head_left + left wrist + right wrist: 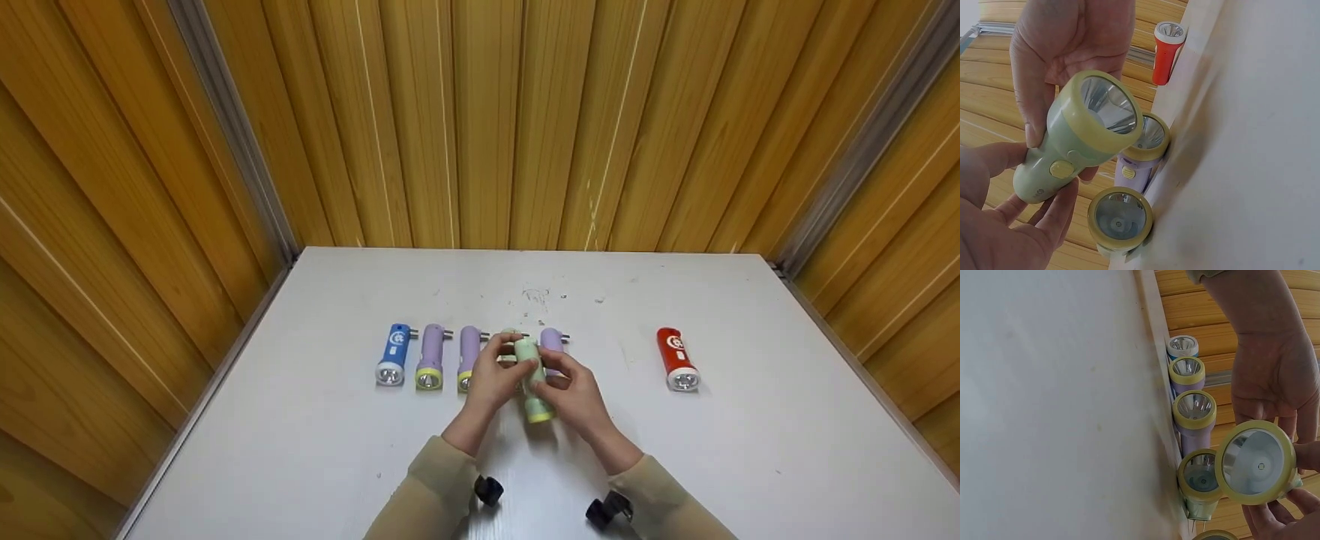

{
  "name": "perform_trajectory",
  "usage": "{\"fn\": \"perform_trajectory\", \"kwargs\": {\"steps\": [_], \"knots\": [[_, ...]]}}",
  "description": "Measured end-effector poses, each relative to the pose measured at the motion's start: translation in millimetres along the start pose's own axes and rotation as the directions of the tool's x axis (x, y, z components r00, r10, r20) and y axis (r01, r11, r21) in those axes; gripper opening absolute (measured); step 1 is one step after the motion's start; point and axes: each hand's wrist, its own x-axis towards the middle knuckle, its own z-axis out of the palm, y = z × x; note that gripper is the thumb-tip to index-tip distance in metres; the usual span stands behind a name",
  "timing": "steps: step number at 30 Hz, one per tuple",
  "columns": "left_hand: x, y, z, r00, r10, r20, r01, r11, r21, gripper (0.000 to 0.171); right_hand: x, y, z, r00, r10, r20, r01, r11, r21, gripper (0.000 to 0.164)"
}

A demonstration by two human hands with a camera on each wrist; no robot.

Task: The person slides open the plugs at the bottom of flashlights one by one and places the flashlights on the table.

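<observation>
Both hands hold a pale green flashlight (538, 409) above the table, its yellow-rimmed lens end tilted toward the near side. My left hand (489, 382) grips it from the left with thumb and fingers. From the right, my right hand (579, 391) pinches the same body. A round yellow button (1062, 169) shows on its side in the left wrist view. Just behind the hands lie another green flashlight (1201, 492), largely hidden in the head view, and a purple flashlight (552, 340), partly covered by the right hand.
Left of the hands lie a blue flashlight (394, 352) and two purple flashlights, one (431, 349) farther out and one (469, 345) nearer, plugs pointing right. A red flashlight (673, 356) lies apart at the right. Wood-patterned panels (487, 127) surround the white table (300, 420).
</observation>
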Motion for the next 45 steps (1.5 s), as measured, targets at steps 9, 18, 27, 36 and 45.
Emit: {"fn": "perform_trajectory", "kwargs": {"steps": [9, 18, 27, 36, 45], "knots": [[1.1, -3.4, 0.0, 1.0, 0.002, -0.002, -0.002, 1.0, 0.003, 0.043, -0.7, -0.5, 0.8, 1.0, 0.004, -0.014, -0.004, 1.0, -0.009, 0.051], [0.6, -2.9, -0.5, 1.0, -0.019, -0.001, 0.019, 0.999, 0.028, 0.044, -1.0, -0.1, 1.4, 1.0, 0.011, -0.007, -0.011, 1.0, -0.021, 0.052], [1.2, -3.6, -0.1, 1.0, -0.028, 0.006, 0.027, 0.999, 0.042, 0.045, -1.1, 0.3, 1.7, 1.0, 0.016, -0.014, -0.016, 1.0, -0.019, 0.052], [1.8, -3.4, -0.2, 1.0, -0.018, 0.014, 0.017, 0.999, 0.044, 0.045, -1.5, 0.3, 1.3, 1.0, 0.013, -0.005, -0.013, 1.0, -0.014, 0.053], [1.3, -2.8, -0.7, 0.999, -0.027, 0.02, 0.026, 0.998, 0.051, 0.044, -2.1, 0.6, 1.1, 1.0, 0.009, -0.004, -0.009, 0.999, -0.032, 0.053]]}}
